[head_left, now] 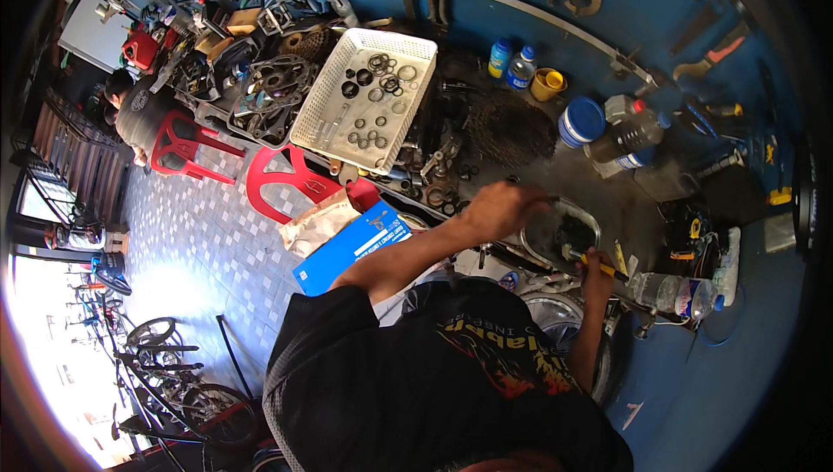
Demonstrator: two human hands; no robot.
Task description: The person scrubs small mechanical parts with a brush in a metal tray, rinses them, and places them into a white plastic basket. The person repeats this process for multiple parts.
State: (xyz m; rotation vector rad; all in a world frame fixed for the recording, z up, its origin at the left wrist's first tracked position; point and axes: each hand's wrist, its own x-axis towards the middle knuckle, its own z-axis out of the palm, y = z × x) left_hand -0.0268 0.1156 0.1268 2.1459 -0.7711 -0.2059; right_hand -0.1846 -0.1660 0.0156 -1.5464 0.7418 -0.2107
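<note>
A round-cornered basin with a pale rim stands on the workbench in front of me, dark inside. My left hand is at its left rim with the fingers drawn together; what they hold, if anything, I cannot make out. At the basin's near right side, my right hand is closed around a brush with a yellow and black handle. The brush's pale head points left into the basin. Dark matter lies beneath it, too unclear to name.
A white perforated tray with several rings is left of the basin. Bottles, a blue tub and a cog stack stand behind. A blue box lies near my left arm. A person sits far left.
</note>
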